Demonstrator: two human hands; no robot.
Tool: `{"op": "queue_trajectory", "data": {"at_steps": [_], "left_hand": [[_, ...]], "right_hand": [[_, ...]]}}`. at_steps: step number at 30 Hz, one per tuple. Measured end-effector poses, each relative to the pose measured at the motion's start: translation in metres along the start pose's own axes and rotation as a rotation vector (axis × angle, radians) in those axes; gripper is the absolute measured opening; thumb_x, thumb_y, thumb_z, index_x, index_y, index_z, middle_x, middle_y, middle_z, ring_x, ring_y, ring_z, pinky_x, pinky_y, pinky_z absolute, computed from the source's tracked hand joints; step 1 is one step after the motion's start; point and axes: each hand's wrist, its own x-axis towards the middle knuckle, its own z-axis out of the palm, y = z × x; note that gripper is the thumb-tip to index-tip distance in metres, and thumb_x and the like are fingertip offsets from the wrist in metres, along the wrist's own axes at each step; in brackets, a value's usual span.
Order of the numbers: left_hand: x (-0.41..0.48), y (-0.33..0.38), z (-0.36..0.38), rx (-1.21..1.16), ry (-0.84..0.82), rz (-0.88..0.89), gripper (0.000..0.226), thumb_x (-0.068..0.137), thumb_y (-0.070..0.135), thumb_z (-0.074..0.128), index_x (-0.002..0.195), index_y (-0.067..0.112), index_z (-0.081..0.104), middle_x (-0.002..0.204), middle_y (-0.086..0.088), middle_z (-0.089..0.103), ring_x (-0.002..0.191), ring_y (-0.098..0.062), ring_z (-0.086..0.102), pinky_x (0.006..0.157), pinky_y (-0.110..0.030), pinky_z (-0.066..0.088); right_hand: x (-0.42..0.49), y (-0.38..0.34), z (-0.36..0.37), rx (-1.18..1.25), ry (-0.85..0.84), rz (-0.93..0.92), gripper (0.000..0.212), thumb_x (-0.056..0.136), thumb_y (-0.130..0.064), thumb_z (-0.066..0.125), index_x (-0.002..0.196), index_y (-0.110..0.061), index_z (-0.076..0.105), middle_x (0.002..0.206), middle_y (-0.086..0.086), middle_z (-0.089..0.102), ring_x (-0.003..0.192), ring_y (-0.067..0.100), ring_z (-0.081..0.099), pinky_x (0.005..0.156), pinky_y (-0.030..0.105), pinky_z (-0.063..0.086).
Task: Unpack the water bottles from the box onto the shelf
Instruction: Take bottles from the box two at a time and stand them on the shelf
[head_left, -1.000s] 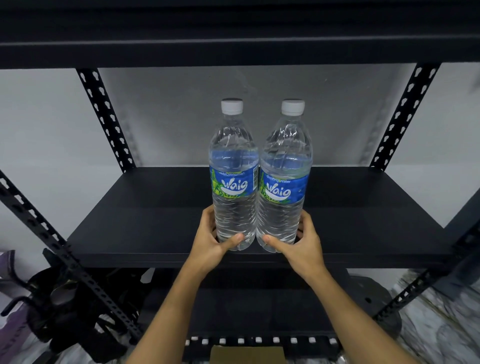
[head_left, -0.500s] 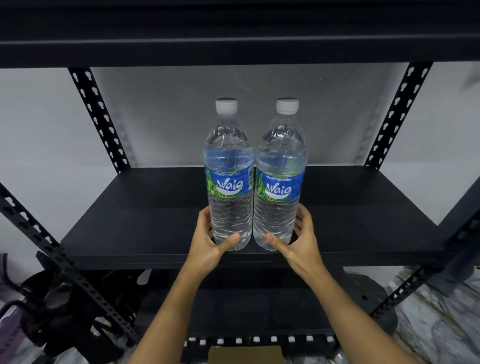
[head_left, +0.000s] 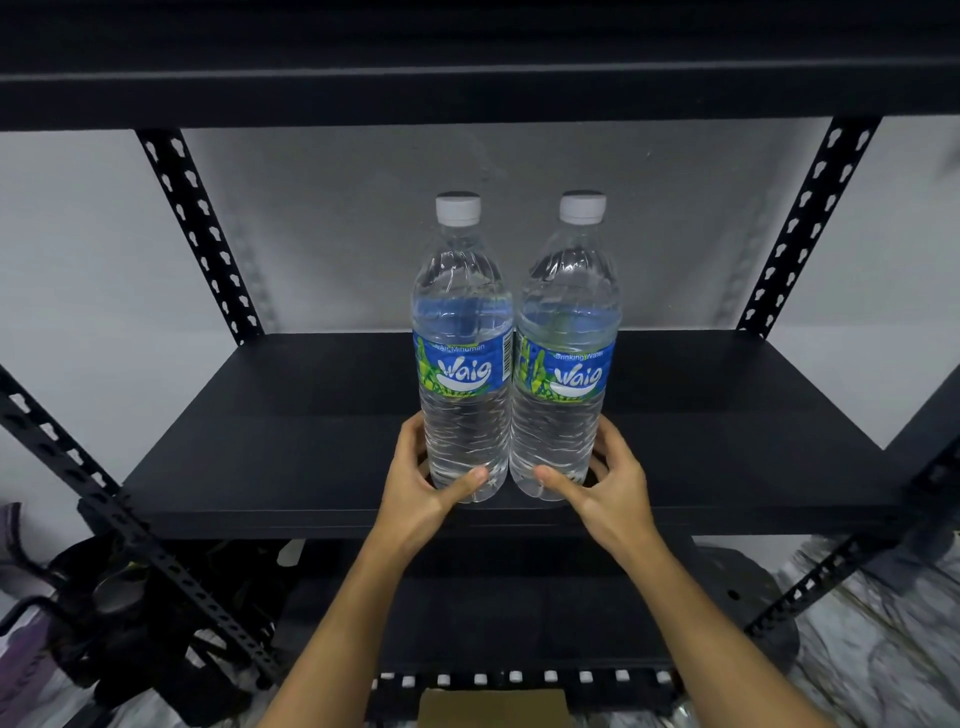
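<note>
Two clear plastic water bottles with white screw caps and blue-and-green labels stand upright side by side at the near middle of the black metal shelf (head_left: 260, 441). The left bottle (head_left: 462, 332) and right bottle (head_left: 566, 332) touch, or almost touch, at the label band. Their bases are at the shelf board; I cannot tell whether their full weight is down.

Left hand (head_left: 421, 483): fingers curled round the far side of the left bottle low down, thumb across its near face. Right hand (head_left: 608, 483): the same hold on the right bottle, mirrored. Both hands grip below the label.

Handling, as a judgement: both look full, so heavy for one hand each. The walls are thin and ribbed and will give under a hard squeeze. The plastic is smooth, so slip is likely if damp. They are tall and narrow and would tip easily near the shelf lip. The best hold is the ribbed lower body, as now, or the waist under the label. The cap is a poor hold.

A brown cardboard box (head_left: 493, 709) edge shows at the near bottom of the view, with a row of small white caps (head_left: 514, 677) just beyond it.
</note>
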Motion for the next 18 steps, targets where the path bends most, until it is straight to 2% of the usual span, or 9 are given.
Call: {"op": "queue_trajectory", "data": {"at_steps": [3, 5, 8, 11, 14, 18], "left_hand": [[-0.001, -0.001, 0.003, 0.016, 0.070, 0.027, 0.095, 0.057, 0.044, 0.088, 0.140, 0.021, 0.048, 0.138, 0.004, 0.053, 0.123, -0.008, 0.061, 0.089, -0.012, 0.051], [-0.001, -0.002, 0.004, 0.009, 0.110, 0.031, 0.096, 0.054, 0.045, 0.089, 0.138, 0.017, 0.053, 0.136, 0.003, 0.055, 0.121, -0.009, 0.063, 0.089, -0.014, 0.052], [0.002, -0.002, 0.002, 0.015, 0.118, 0.026, 0.095, 0.051, 0.043, 0.093, 0.135, 0.015, 0.059, 0.131, 0.003, 0.061, 0.118, -0.012, 0.066, 0.092, -0.021, 0.055], [0.004, -0.002, 0.001, 0.021, 0.121, 0.015, 0.090, 0.052, 0.037, 0.099, 0.132, 0.015, 0.062, 0.127, 0.002, 0.064, 0.115, -0.014, 0.067, 0.096, -0.030, 0.057], [0.005, 0.000, 0.008, 0.026, 0.126, 0.011, 0.087, 0.052, 0.039, 0.096, 0.129, 0.015, 0.064, 0.124, 0.001, 0.065, 0.114, -0.013, 0.068, 0.094, -0.027, 0.057], [0.008, 0.000, 0.030, 0.020, 0.106, 0.009, 0.081, 0.055, 0.032, 0.097, 0.128, 0.016, 0.065, 0.124, 0.002, 0.064, 0.113, -0.012, 0.069, 0.093, -0.025, 0.057]], "right_hand": [[-0.001, 0.001, 0.001, -0.009, 0.006, -0.012, 0.086, 0.060, -0.025, 0.092, 0.134, -0.026, 0.049, 0.126, -0.013, 0.062, 0.118, 0.006, 0.059, 0.100, 0.029, 0.050], [-0.003, 0.003, 0.002, -0.010, 0.028, -0.010, 0.081, 0.060, -0.023, 0.091, 0.128, -0.033, 0.050, 0.122, -0.016, 0.063, 0.116, 0.005, 0.061, 0.099, 0.030, 0.051], [-0.001, 0.004, 0.002, -0.010, 0.041, -0.007, 0.083, 0.059, -0.022, 0.092, 0.131, -0.026, 0.052, 0.123, -0.013, 0.063, 0.114, 0.006, 0.062, 0.098, 0.032, 0.052], [0.000, 0.003, 0.002, -0.010, 0.051, -0.021, 0.083, 0.058, -0.023, 0.092, 0.130, -0.027, 0.052, 0.125, -0.011, 0.060, 0.111, 0.004, 0.063, 0.095, 0.026, 0.052], [0.002, 0.002, -0.002, -0.020, 0.057, -0.031, 0.081, 0.058, -0.023, 0.092, 0.129, -0.029, 0.053, 0.125, -0.011, 0.059, 0.110, 0.003, 0.062, 0.093, 0.023, 0.051], [0.006, 0.004, -0.023, -0.027, 0.076, -0.024, 0.076, 0.058, -0.025, 0.092, 0.122, -0.038, 0.053, 0.124, -0.012, 0.059, 0.110, 0.006, 0.063, 0.092, 0.026, 0.052]]}}
